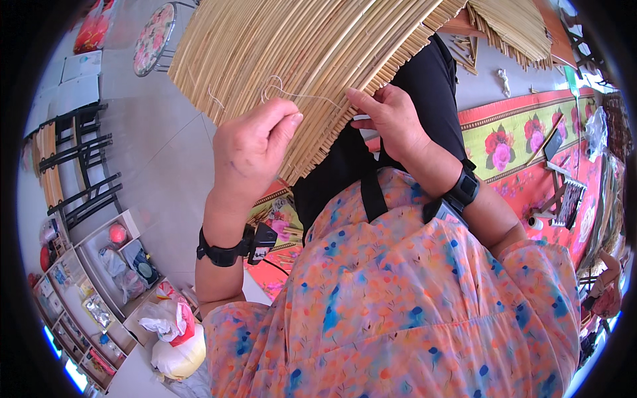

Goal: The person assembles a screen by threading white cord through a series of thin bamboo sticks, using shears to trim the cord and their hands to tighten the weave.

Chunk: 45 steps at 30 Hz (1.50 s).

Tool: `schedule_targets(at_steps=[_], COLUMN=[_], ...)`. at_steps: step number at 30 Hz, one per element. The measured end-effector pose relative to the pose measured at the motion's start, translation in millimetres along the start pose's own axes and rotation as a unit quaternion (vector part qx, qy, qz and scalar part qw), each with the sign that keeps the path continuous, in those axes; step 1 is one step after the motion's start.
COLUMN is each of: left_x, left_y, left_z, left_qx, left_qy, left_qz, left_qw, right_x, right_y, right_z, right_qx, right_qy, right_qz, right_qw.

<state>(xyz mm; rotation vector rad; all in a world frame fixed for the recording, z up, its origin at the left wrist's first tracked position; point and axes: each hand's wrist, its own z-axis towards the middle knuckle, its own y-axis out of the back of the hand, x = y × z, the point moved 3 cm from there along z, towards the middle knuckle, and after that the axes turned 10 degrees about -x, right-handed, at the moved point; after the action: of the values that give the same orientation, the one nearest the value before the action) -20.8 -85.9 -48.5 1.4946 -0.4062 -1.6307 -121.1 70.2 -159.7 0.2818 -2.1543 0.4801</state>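
A mat of pale straw stalks [312, 53], laid side by side, slants across the upper middle over my dark-trousered legs. My left hand [249, 142] is closed above its lower left part, thumb and forefinger pinched together. A thin white thread [312, 97] loops out behind those knuckles and runs over the stalks to my right thumb. With thumb on top and fingers beneath, my right hand [391, 119] grips the mat's near right edge. Whether a needle is in the left pinch is hidden.
Another straw piece [514, 30] lies at the upper right. Flowered red cloth [501, 142] spreads on the right, with a small stand [564, 199] on it. A round flowered stool [154, 40] stands upper left. Black folding frames [79, 159] and a compartmented shelf [86, 292] line the left.
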Motion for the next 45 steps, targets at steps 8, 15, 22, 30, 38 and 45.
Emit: schedule_targets(at_steps=[8, 15, 22, 30, 38, 45], left_x=[-3, -8, -12, -2, -27, -50], left_y=[-12, -16, -19, 2, 65, 91], left_z=[-2, 0, 6, 1, -30, -43], left_qx=[0.054, 0.039, 0.015, -0.077, -0.353, -0.445], left_qy=[-0.068, -0.097, -0.096, -0.003, -0.005, -0.049], left_qz=[0.161, 0.169, 0.174, 0.104, 0.006, -0.043], left_qw=[0.983, 0.980, 0.980, 0.992, 0.936, 0.893], right_x=[13, 3, 0, -6, 81, 147], right_y=[-4, -5, -4, -14, 33, 84], right_z=[-6, 5, 6, 15, -32, -88], right_qx=[-0.043, -0.041, -0.027, -0.028, -0.033, -0.177], right_qy=[-0.032, -0.004, 0.019, 0.001, 0.190, 0.439], right_qz=[-0.021, 0.021, 0.007, 0.181, 0.216, -0.029], right_qw=[0.998, 0.999, 0.999, 0.983, 0.957, 0.881])
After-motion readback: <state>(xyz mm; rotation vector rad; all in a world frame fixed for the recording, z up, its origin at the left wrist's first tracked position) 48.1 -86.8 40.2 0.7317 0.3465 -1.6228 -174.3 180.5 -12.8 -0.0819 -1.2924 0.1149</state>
